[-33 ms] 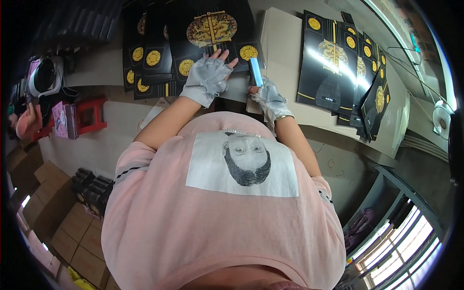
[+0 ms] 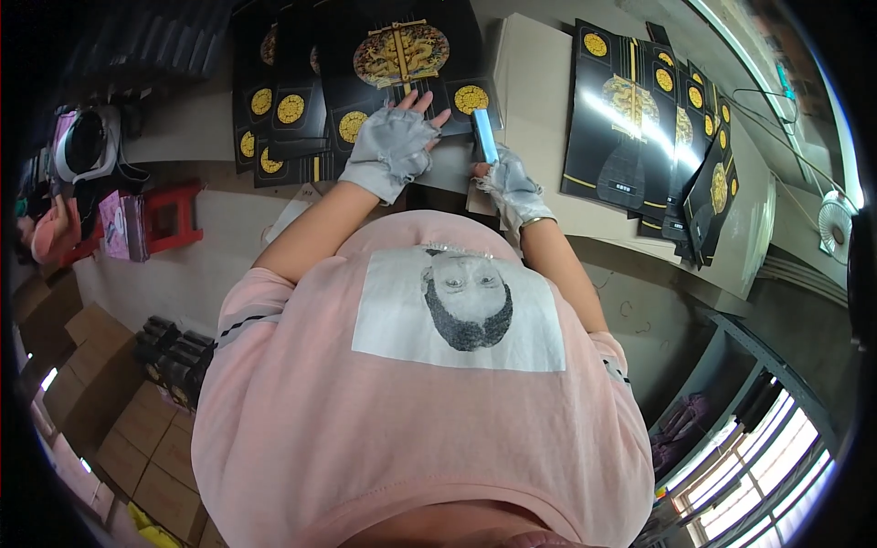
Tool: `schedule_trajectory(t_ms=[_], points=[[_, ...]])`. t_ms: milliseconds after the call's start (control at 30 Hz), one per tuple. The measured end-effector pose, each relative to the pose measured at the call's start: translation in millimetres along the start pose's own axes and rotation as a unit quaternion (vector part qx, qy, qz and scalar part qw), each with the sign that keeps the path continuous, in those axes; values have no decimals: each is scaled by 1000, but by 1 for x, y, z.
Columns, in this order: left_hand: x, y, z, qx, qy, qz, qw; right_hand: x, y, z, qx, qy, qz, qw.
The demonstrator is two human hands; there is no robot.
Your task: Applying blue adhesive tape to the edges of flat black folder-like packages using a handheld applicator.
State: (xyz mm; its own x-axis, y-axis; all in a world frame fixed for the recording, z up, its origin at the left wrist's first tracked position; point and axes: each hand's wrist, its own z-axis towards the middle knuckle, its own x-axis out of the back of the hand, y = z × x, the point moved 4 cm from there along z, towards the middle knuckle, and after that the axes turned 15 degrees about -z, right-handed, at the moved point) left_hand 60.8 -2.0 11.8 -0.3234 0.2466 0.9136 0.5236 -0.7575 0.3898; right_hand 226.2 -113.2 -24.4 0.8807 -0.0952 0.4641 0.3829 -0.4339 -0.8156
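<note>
A large black printed card sheet (image 2: 333, 57) with gold medallions and a colourful oval lies on the table ahead of me. My left hand (image 2: 393, 151), in a grey fingerless glove, rests at its near edge with bare fingertips spread on the print. Just to the right, my right hand (image 2: 513, 190), gloved the same way, is closed round a slim light-blue bar-shaped tool (image 2: 484, 137) with a dark side. The tool points away from me beside the sheet's near right corner. Its exact kind and its lower end are hidden by my fingers.
More black-and-gold sheets (image 2: 290, 82) overlap on the left. A pile of similar pieces (image 2: 614, 119) lies on a pale board (image 2: 539, 91) to the right. A red stool (image 2: 174, 217), cardboard boxes (image 2: 142, 447) and another person's arm (image 2: 57, 230) are at far left; a small fan (image 2: 833, 226) is at far right.
</note>
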Motion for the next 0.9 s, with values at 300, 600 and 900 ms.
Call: schedule_trajectory(t_ms=[300, 600, 900], points=[[4, -100, -51, 338, 323, -349, 812, 23, 12, 3, -89, -1, 98, 991], [-6, -79, -55, 371, 110, -803, 454, 9, 6, 8, -179, -69, 194, 962], [-13, -55, -46, 317, 150, -865, 359, -24, -73, -18, -77, -166, 59, 981]])
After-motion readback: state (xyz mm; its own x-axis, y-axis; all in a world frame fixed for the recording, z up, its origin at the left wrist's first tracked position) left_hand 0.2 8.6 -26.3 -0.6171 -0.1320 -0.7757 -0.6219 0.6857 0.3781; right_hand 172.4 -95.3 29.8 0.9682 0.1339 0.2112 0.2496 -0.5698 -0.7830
